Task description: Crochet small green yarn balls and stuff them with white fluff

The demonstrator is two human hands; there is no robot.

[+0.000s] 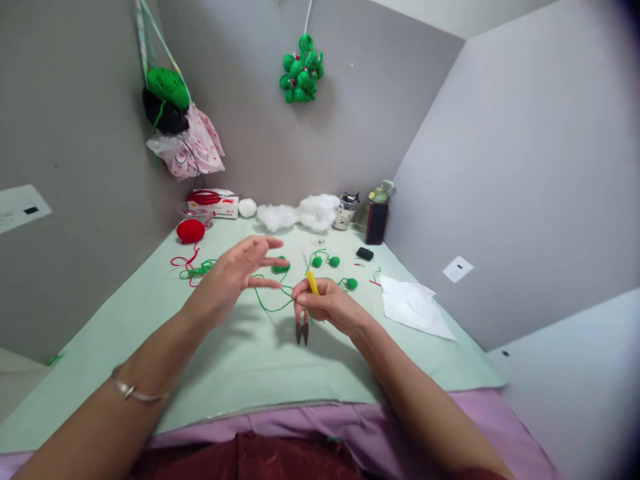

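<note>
My left hand [239, 272] is open above the table, its fingers spread and pointing right. Below its fingertips, a strand of green yarn [273, 311] loops across to my right hand [333, 303]. That hand is closed on a yellow-handled crochet hook [313, 283], tip up, and the yarn meets its fingertips. Small scissors [302, 332] point their blades towards me under the right hand; whether it holds them or they lie on the table, I cannot tell. A green yarn ball [281, 265] sits partly hidden behind my left fingers.
Small green balls [334, 262] lie beyond my right hand. On the left are a red yarn ball [191, 231] and tangled green yarn [199, 270]. White stuffing [317, 212], a cup [345, 215] and a dark phone-like object [377, 224] line the back. White paper [413, 305] lies right.
</note>
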